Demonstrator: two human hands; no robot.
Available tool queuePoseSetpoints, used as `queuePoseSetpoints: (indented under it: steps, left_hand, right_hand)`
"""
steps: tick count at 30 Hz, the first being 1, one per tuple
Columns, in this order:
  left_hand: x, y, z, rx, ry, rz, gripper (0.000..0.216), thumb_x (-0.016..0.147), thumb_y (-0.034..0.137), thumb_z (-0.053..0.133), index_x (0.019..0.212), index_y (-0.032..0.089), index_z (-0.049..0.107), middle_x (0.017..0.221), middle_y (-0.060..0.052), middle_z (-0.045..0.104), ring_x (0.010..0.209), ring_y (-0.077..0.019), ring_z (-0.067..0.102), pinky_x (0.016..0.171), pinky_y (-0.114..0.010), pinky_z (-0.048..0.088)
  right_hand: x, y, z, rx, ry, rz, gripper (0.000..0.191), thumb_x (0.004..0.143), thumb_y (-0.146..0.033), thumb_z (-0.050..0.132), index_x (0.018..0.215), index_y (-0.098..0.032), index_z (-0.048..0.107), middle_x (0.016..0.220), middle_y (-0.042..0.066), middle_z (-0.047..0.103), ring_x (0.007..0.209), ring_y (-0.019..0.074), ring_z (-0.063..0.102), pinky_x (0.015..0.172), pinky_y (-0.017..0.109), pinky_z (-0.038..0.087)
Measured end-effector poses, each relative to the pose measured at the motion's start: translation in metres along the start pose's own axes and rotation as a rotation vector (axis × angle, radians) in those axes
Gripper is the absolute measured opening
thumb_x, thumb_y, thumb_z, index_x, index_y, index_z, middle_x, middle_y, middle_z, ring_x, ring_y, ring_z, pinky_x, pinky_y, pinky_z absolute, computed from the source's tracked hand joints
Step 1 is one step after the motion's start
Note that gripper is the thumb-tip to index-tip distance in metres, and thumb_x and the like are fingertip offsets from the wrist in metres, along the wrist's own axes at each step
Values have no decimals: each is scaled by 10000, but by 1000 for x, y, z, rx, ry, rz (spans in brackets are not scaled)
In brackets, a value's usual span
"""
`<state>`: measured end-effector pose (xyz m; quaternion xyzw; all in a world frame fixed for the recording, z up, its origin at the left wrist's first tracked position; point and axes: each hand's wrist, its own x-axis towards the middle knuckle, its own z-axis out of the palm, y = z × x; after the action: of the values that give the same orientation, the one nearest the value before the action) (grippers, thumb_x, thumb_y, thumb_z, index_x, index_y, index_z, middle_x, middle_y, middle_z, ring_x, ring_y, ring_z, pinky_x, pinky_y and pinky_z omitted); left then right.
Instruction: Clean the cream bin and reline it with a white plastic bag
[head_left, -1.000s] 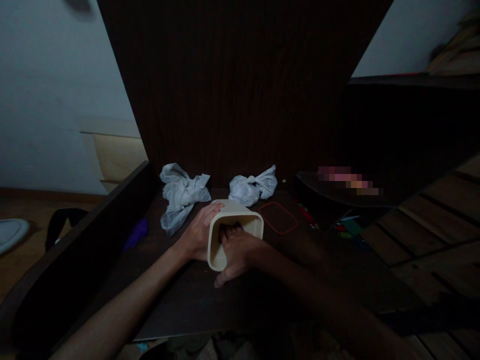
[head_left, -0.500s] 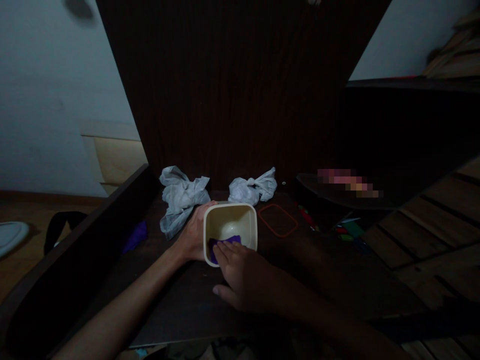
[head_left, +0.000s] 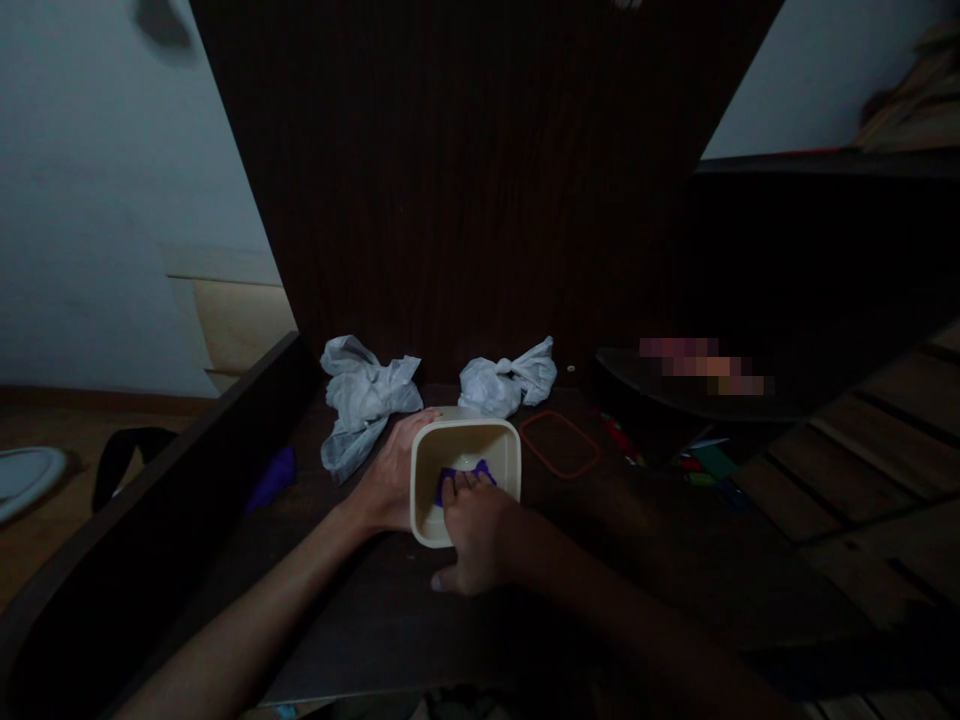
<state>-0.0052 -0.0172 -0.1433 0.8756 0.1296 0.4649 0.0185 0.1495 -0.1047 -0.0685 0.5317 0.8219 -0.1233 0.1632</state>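
I see the cream container (head_left: 476, 440) over the counter (head_left: 360, 620), mouth towards me, likely to admit the right hand (head_left: 476, 530). Its fingers meet a purple cloth (head_left: 448, 488) inside; whether they grip it, I can't tell. The left hand (head_left: 392, 475) clasps the outer wall, apparently for steadiness.

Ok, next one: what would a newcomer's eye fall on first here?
Likely the cream container at centre, mouth facing the camera: the left hand holds its side while the right hand has its fingers on a purple cloth inside. Then two pale plastic bags, one on the left, one knotted, behind it near the dark panel, and a reddish loop to its right.
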Motion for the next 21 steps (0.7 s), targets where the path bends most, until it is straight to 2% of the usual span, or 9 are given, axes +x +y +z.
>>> queuePoseSetpoints:
  steps: [3,8,10,13,15,18,21]
  left_hand:
    - [0,1,-1,-1,-7,-43,1194,626,493,857,1558,178,181,1420,-249,507,1329,-449,521,1057,-639,489]
    - [-1,0,0,-15,-15,-55,1155,642,470,849,1548,161,202,1416,-256,495,1334,-442,514,1071,-630,479]
    - [-1,-1,0,-20,-1,-35,1149,651,471,839,1550,158,196,1413,-258,490,1327,-444,517,1057,-631,488]
    - [0,-2,-1,-5,-5,-25,1118,668,426,828,1552,168,194,1418,-248,495,1321,-437,526,1048,-622,496]
    - [1,-2,-3,-8,-24,-41,1137,660,452,830,1553,178,183,1429,-238,495,1320,-433,531,1044,-617,503]
    - [0,-3,-6,-24,-33,-69,1176,625,530,838,1545,178,195,1439,-230,485,1320,-437,527,1048,-616,507]
    - [-1,-5,-7,-20,-48,-85,1182,626,523,840,1544,165,189,1445,-240,463,1342,-437,504,1068,-611,496]
  right_hand:
    - [11,6,-5,68,-42,-47,1189,677,-639,779,1503,97,343,1511,383,394,1394,458,452,1148,517,371]
    - [17,6,-6,117,-22,-68,1136,732,-653,735,1471,131,373,1478,398,427,1369,473,472,1104,515,419]
    - [16,5,-5,92,5,-67,1036,783,-623,699,1438,130,423,1435,386,487,1325,460,521,1079,498,446]
    - [10,3,-3,55,71,-121,797,848,-558,640,1330,72,565,1300,322,624,1167,398,642,986,454,515]
    - [3,2,0,27,112,-151,690,868,-523,623,1267,40,617,1233,292,663,1072,370,679,919,441,543]
    - [-10,2,2,-23,181,-165,592,901,-439,610,1260,32,614,1187,271,680,1012,357,686,858,447,556]
    - [-25,3,4,-57,242,-189,537,923,-310,596,1335,32,557,1190,259,683,1016,348,683,874,459,551]
